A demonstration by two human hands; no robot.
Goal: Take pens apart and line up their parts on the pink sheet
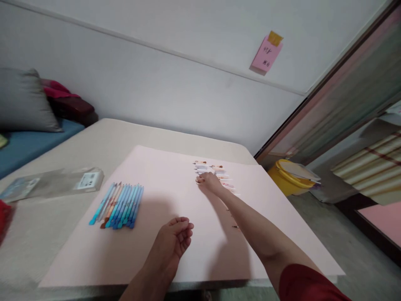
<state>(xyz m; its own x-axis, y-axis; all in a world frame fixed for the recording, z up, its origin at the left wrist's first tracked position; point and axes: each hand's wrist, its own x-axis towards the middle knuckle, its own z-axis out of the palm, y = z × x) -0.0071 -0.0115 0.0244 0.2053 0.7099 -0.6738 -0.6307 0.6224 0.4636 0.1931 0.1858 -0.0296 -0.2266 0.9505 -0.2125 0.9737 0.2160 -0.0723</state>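
Red sleeve (308,284) at lower right: from it extends the right hand (209,182), its fingers bunched over slim white pens (203,167) right of centre; whether it grips one cannot be told. The left hand (173,238), at lower centre, is slack and part-curled, with nothing visible in it. Mostly blue pens (127,205) lie side by side left of centre on the pink sheet (169,184). Farther out, a clear plastic bag (59,186) lies at left on the pale worktop (122,130); a yellow bin (288,182) stands at right.
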